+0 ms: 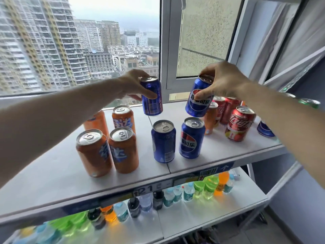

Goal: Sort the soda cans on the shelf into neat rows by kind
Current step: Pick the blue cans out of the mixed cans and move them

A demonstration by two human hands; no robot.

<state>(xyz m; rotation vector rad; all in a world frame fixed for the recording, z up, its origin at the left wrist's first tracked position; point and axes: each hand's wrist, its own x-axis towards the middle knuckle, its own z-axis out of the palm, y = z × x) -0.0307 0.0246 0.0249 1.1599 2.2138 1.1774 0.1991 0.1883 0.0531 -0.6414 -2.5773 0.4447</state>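
Both arms reach forward over the top shelf (219, 155), and each of the hands grips a blue can from above near its rim. The left hand (133, 83) has its thumb across the front of the left blue can (152, 96) and its fingers behind it; the can hangs almost upright in the air, clear of the shelf. The right hand (221, 80) wraps the top of the right blue can (197, 101), thumb on the logo, and that can tilts with its base swung toward the left, also lifted off the shelf.

Below them two more blue cans (163, 141) stand side by side near the shelf's front edge. Four orange cans (123, 150) stand in a block to the left. Red cans (239, 126) cluster at the right with another orange can among them. Bottles (198, 189) line the lower shelf.
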